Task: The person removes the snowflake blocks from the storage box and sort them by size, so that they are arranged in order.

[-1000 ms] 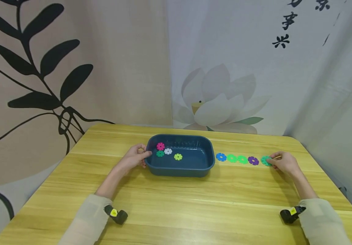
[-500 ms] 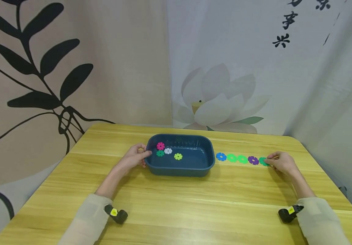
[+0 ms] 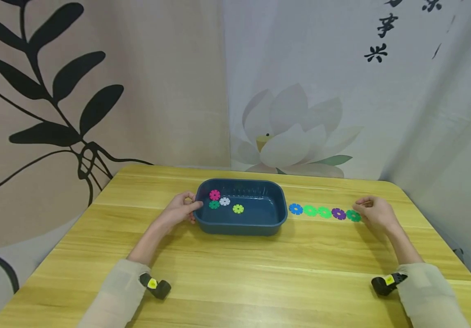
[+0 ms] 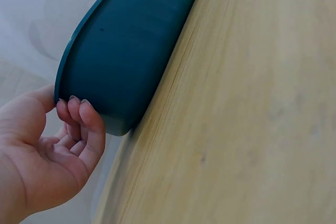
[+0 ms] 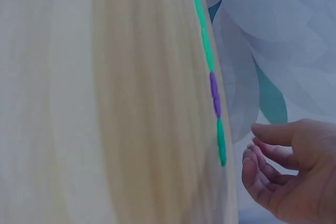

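My left hand [image 3: 178,210] grips the left end of a dark blue plastic basin [image 3: 239,229], thumb over the rim and fingers curled against the outer wall, as the left wrist view shows. Inside lie flower-shaped plastic discs: a pink disc [image 3: 215,195], a white disc [image 3: 224,201], a dark green disc [image 3: 214,205] and a yellow disc [image 3: 238,209]. Right of the basin runs a row: a blue disc [image 3: 295,209], two light green discs [image 3: 310,210], a purple disc [image 3: 339,213] and a teal green disc [image 3: 353,216]. Just above the last, my right hand [image 3: 376,213] holds nothing, fingers loosely bent.
The wooden table [image 3: 235,282] has its back edge close behind the basin and the row. A printed curtain [image 3: 170,91] hangs behind the table and along the right side. A small black camera sits on each wrist.
The right hand slid the teal green disc left up against the purple one, then let go and lifted slightly off it. The left hand and the basin have stayed in place.
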